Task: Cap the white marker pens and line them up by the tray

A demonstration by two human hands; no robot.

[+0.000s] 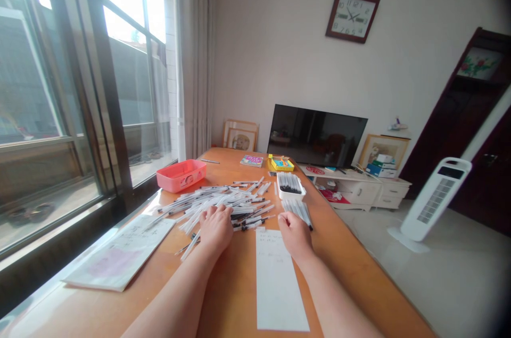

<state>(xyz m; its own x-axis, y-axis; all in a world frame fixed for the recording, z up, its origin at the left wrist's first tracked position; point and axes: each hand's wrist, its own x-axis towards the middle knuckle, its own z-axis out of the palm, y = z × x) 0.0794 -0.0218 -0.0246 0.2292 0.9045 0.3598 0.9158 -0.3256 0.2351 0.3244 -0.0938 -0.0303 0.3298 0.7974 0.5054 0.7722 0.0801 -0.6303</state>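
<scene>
A loose pile of translucent pen tubes with black ends (217, 197) spreads over the middle of the wooden table. My left hand (216, 226) rests on its near edge, fingers bent and a little apart, tips partly hidden among the tubes. My right hand (296, 232) is closed at the upper right edge of a long white paper (277, 285) with faint writing; whatever its fingers hold is hidden. Just beyond that hand lies a neat row of clear pens (298, 211). Behind the row stands a white box (291, 196) filled with similar black-ended pens.
A pink bin (181, 176) stands beyond the pile at left. A notebook (120, 253) lies along the window side. Farther back are a yellow box (281, 163), a booklet (251, 161) and a pen (210, 161). The table's right edge (371, 258) drops to the floor.
</scene>
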